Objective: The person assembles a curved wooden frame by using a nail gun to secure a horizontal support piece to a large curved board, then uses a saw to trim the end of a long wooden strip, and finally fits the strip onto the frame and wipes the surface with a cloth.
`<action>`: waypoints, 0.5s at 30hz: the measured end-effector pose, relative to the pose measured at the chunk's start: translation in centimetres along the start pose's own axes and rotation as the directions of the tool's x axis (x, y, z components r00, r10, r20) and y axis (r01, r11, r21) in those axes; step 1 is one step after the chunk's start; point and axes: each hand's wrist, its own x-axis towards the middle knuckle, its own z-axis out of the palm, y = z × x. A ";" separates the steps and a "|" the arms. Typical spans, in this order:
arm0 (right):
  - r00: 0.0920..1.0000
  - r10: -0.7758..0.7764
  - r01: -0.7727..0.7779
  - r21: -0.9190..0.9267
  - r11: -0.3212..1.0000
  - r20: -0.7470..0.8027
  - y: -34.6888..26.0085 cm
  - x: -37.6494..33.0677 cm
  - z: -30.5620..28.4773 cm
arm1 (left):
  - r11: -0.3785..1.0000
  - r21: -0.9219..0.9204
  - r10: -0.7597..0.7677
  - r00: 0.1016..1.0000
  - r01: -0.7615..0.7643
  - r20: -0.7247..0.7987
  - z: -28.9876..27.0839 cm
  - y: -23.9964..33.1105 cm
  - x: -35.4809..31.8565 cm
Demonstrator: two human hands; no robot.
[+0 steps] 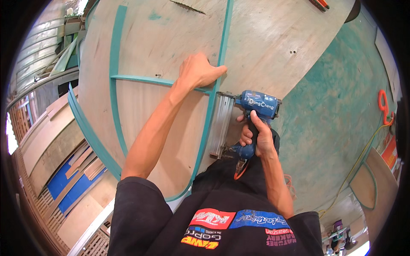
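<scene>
A blue pneumatic nail gun point(259, 104) is gripped by its handle in my right hand point(259, 135). Its nose meets the long green wooden strip point(207, 121), close to where a short green crosspiece point(143, 80) joins it. My left hand point(200, 71) is closed at this joint, with the thumb reaching over the long strip. The other fingers curl down over the crosspiece and are partly hidden. Both strips belong to a curved green frame lying on a pale wooden panel point(273, 47).
A small screw point(158, 76) lies by the crosspiece. On the panel's far part are a thin dark pointed tool point(188, 7) and an orange-handled tool point(319, 4). Curved boards point(55, 132) are stacked at left. A yellow-green hose point(363, 151) runs across the green-stained floor point(337, 106) at right.
</scene>
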 end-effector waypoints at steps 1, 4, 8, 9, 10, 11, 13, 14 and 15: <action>1.000 0.004 -0.004 0.007 1.000 0.004 0.1 -0.1 0.0 | 1.000 -0.016 -0.002 1.000 0.002 -0.003 0.3 -0.4 0.3; 1.000 0.014 -0.015 0.058 0.998 0.011 0.1 -0.1 -0.1 | 0.999 -0.052 -0.008 1.000 0.008 0.008 0.6 -1.0 1.0; 1.000 0.001 0.000 0.051 0.999 -0.022 0.2 0.0 0.3 | 0.999 -0.050 -0.010 0.999 0.012 0.037 0.3 -0.8 1.1; 1.000 -0.004 0.005 0.060 0.998 -0.018 0.5 0.0 0.2 | 0.999 -0.044 -0.009 0.999 0.011 0.036 0.3 -1.0 1.1; 1.000 -0.011 0.012 0.068 0.998 -0.013 0.6 0.1 0.1 | 0.998 -0.057 -0.002 0.999 0.005 0.051 0.3 -1.1 1.2; 1.000 -0.012 0.013 0.078 0.997 -0.015 0.7 0.1 0.1 | 0.997 -0.071 0.005 0.998 0.000 0.065 0.4 -1.3 1.3; 1.000 -0.013 0.014 0.095 0.995 -0.020 0.8 0.2 0.0 | 0.998 -0.049 0.032 0.996 -0.028 0.080 0.1 -1.3 1.2; 1.000 -0.015 0.017 0.089 0.996 -0.023 0.8 0.2 0.0 | 0.999 -0.012 0.052 0.995 -0.051 0.080 -0.3 -1.0 1.1; 1.000 -0.017 0.019 0.082 0.996 -0.027 0.8 0.2 0.0 | 0.997 0.024 0.072 0.994 -0.074 0.081 -0.6 -0.8 1.0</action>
